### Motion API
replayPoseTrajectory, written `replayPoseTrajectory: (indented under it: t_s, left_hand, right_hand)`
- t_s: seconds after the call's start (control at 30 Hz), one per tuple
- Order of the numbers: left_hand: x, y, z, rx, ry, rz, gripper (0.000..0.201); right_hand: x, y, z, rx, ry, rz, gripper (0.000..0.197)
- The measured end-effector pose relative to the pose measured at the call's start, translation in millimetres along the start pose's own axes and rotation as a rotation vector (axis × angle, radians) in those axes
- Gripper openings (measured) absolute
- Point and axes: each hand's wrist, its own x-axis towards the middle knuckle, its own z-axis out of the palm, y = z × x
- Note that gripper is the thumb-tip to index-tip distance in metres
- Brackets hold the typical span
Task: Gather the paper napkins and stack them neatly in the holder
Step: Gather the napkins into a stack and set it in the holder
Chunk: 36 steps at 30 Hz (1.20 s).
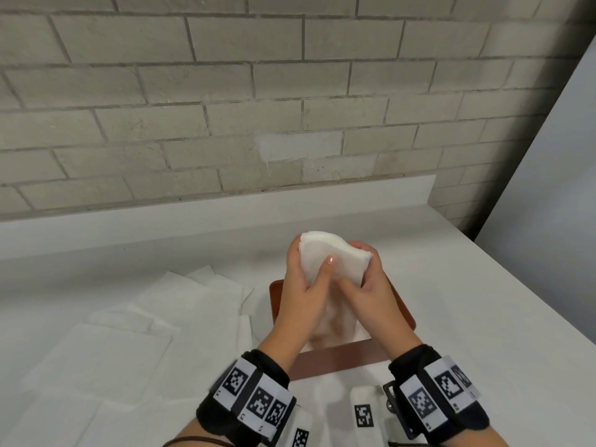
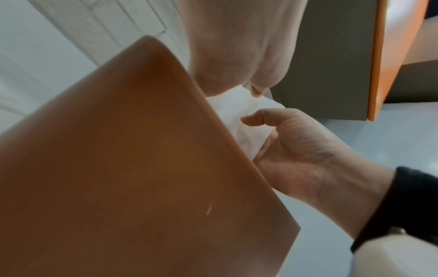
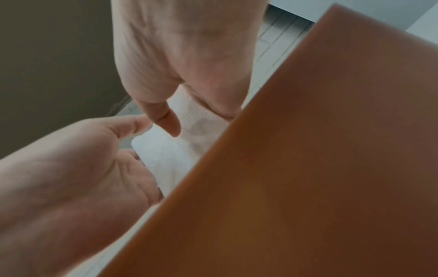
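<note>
A thick stack of white paper napkins (image 1: 335, 253) stands upright between both hands, its top curved over. My left hand (image 1: 309, 269) grips its left side, thumb across the front. My right hand (image 1: 359, 274) grips its right edge. The stack's lower part reaches down between the walls of the brown holder (image 1: 401, 309); its bottom end is hidden by my hands. In the left wrist view the holder wall (image 2: 142, 168) fills the frame beside the napkins (image 2: 239, 110). The right wrist view shows the napkins (image 3: 189, 142) against the holder wall (image 3: 331, 150).
Several loose white napkins (image 1: 135, 330) lie spread over the white counter (image 1: 483, 317) to the left of the holder. A grey brick wall (image 1: 225, 108) runs along the back. The counter's right edge drops off at the far right.
</note>
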Motion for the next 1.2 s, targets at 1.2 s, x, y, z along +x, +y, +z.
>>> replayPoseTrajectory:
  t_s: [1.2]
  left_hand:
    - [-1, 10, -3, 0.039, -0.064, -0.043, 0.043]
  right_hand:
    - [4, -10, 3, 0.050, 0.030, 0.014, 0.055]
